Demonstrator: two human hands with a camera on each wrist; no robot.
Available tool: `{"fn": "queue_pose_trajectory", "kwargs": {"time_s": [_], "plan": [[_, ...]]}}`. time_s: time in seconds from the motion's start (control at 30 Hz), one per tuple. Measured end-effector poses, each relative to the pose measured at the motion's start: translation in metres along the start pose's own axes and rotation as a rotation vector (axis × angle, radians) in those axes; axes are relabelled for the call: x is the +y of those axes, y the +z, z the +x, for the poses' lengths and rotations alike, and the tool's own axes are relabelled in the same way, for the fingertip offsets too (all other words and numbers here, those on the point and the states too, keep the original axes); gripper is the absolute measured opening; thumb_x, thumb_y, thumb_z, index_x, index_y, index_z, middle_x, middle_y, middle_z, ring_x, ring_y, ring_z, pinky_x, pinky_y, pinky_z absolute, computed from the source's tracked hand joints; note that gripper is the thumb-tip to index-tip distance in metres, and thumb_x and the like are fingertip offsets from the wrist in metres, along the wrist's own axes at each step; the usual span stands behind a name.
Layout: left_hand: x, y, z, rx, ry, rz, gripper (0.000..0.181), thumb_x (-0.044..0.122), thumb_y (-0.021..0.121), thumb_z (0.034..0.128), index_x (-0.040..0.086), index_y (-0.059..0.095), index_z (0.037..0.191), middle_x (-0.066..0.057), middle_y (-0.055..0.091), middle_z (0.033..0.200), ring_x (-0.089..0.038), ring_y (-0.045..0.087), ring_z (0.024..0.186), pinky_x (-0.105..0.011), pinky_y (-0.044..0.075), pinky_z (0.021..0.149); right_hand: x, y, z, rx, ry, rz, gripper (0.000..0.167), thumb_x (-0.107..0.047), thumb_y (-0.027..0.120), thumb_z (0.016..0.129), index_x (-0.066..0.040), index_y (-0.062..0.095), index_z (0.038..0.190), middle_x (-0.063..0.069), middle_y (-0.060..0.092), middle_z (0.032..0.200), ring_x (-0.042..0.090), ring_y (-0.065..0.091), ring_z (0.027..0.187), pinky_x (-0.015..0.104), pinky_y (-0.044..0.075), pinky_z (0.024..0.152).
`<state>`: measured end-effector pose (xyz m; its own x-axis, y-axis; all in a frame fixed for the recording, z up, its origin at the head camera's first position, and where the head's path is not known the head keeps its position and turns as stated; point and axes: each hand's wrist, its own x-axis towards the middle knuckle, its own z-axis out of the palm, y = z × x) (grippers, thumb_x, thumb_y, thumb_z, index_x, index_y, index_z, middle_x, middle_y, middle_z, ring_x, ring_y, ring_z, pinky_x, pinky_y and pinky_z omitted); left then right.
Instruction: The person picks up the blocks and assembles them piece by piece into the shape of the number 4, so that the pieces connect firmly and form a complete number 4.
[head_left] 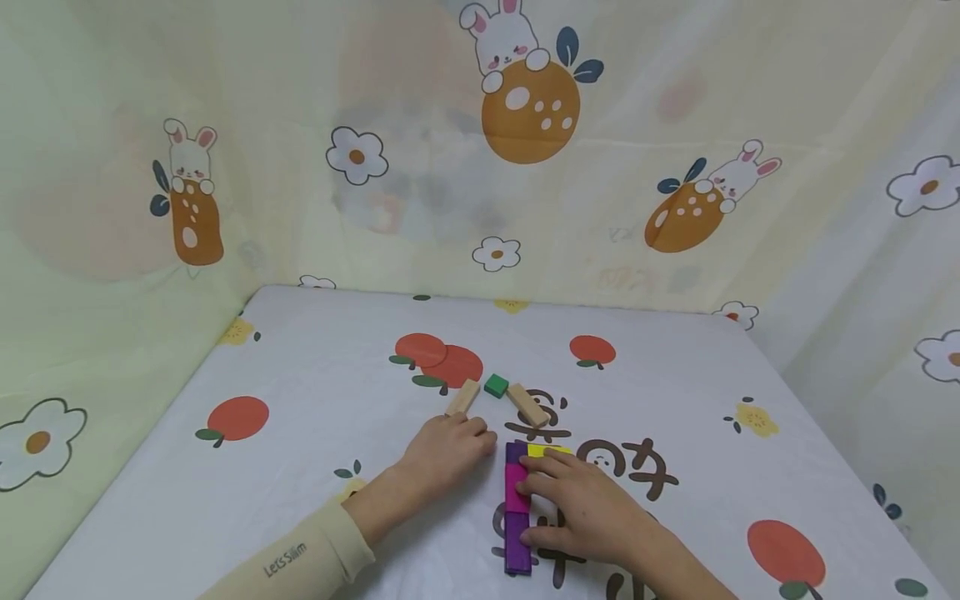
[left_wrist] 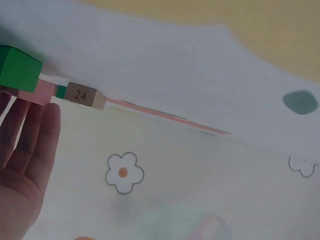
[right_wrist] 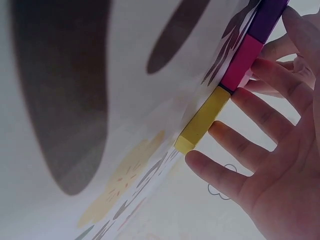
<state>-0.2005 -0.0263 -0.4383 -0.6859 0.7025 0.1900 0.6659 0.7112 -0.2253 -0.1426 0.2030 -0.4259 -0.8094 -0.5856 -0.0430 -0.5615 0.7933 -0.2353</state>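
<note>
Purple, magenta and dark purple blocks form a column, with a yellow block extending right from its far end. My right hand lies along its right side, fingers spread and touching the blocks. In the right wrist view, the fingertips of that hand meet the yellow and magenta blocks. Left of the column is my left hand, by a wooden block. The left wrist view shows its fingers extended against a pink block, beside a green block.
Beyond the hands, a small green block sits between two slanted wooden blocks, the right one lying over the cloth's dark print. A white cloth with printed fruit covers the table, and patterned curtains surround its back and sides.
</note>
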Motion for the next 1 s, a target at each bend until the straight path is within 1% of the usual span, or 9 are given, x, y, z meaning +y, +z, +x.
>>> {"fn": "queue_pose_trajectory", "kwargs": {"time_s": [0.17,0.4,0.63,0.83,1.0], "plan": [[0.003,-0.001,-0.001,0.008,0.015,-0.035,0.025,0.023,0.081,0.0916,0.026,0.077,0.117,0.005,0.073,0.11,-0.014,0.069,0.098,-0.029,0.061,0.084,0.001,0.001,0.0,0.014,-0.013,-0.005,0.052,-0.063,0.072,0.088,-0.022,0.074,0.12,0.004,0.062,0.145,0.037,0.052,0.14,0.058,0.047,0.11],[0.006,0.0,-0.001,0.007,0.017,-0.058,0.02,0.022,0.077,0.0943,0.027,0.078,0.114,0.005,0.073,0.108,-0.015,0.068,0.095,-0.029,0.059,0.083,0.0,0.001,-0.001,0.031,-0.018,-0.008,0.049,-0.059,0.075,0.088,-0.022,0.074,0.119,0.005,0.063,0.144,0.036,0.053,0.139,0.058,0.048,0.109],[0.009,0.003,-0.001,0.024,0.022,-0.073,0.018,0.021,0.074,0.0966,0.027,0.078,0.113,0.006,0.073,0.103,-0.014,0.068,0.092,-0.029,0.059,0.081,0.0,0.004,-0.001,0.041,-0.021,-0.007,0.048,-0.059,0.074,0.089,-0.022,0.073,0.12,0.005,0.063,0.144,0.036,0.054,0.138,0.056,0.047,0.11],[0.011,0.004,0.0,0.039,0.03,-0.072,0.017,0.022,0.074,0.0966,0.025,0.077,0.114,0.007,0.074,0.106,-0.014,0.069,0.094,-0.028,0.06,0.081,-0.001,0.004,-0.004,0.057,-0.018,-0.004,0.048,-0.058,0.074,0.089,-0.022,0.073,0.119,0.005,0.063,0.144,0.037,0.054,0.138,0.057,0.047,0.11],[0.013,0.005,0.0,0.051,0.032,-0.059,0.017,0.022,0.074,0.0971,0.024,0.076,0.114,0.007,0.075,0.107,-0.013,0.07,0.094,-0.026,0.059,0.08,0.0,0.004,-0.004,0.074,-0.047,-0.025,0.046,-0.059,0.073,0.089,-0.021,0.073,0.117,0.005,0.064,0.143,0.036,0.055,0.137,0.055,0.048,0.109]]}}
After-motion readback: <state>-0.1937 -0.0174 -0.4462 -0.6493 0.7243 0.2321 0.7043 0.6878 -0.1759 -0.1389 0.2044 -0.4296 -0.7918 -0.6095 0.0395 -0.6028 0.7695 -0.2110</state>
